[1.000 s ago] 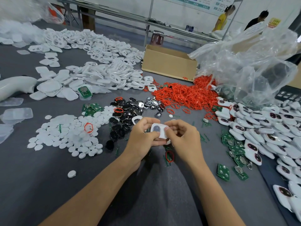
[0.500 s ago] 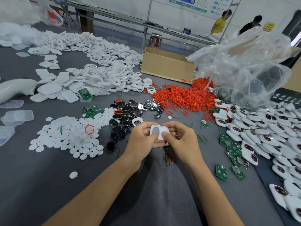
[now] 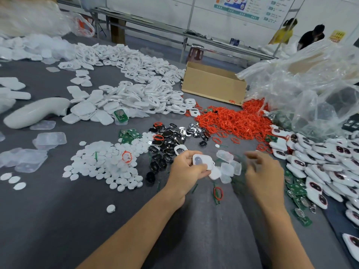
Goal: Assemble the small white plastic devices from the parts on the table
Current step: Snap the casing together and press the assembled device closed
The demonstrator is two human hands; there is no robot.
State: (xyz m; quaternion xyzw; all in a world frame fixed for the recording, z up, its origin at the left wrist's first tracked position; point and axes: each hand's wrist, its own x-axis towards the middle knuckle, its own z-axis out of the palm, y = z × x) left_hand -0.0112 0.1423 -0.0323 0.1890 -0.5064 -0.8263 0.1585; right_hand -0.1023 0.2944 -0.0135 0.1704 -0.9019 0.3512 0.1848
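The grey table (image 3: 48, 220) fills the view. A crumpled clear bag (image 3: 310, 90) sits at two o'clock, a cardboard box (image 3: 213, 86) at twelve, and a heap of white shells (image 3: 136, 94) at eleven. Red rings (image 3: 233, 121) are piled at one o'clock and white discs (image 3: 103, 162) lie at nine. Near the centre the left hand (image 3: 186, 171) grips a small white device (image 3: 203, 161) by its edges, just above the table. At its three o'clock the right hand (image 3: 264, 175) is apart and blurred, so its grip cannot be told.
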